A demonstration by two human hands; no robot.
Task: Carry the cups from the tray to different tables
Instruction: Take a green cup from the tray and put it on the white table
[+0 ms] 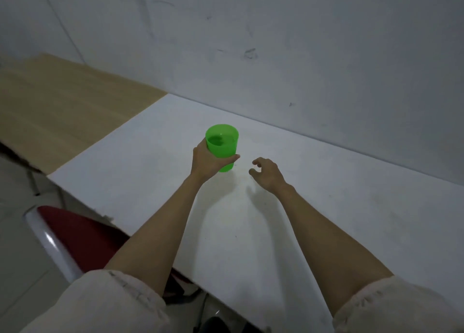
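Here, a green cup (222,146) is held by the left hand (208,160). The hand is wrapped around the cup's side, with the thumb laid across the front near the bottom and the other fingers hidden behind it. The cup is kept standing up straight, so its long way runs up and down. Its open mouth is pointed up, and its bottom is pointed down at the white table (326,207). Some clear water can be seen inside. The cup's bottom is right at the table top, but whether it is touching cannot be told.

The right hand (266,173) is seen just beside the cup, on the side away from the left hand. Nothing is held in it. Its fingers are curled loosely and left apart, above the table.

A wooden table (62,101) is set well off past the left hand, joined to the white one. A red chair (82,234) is seen below the left arm. Pale sleeves (108,305) are pushed up on both arms.
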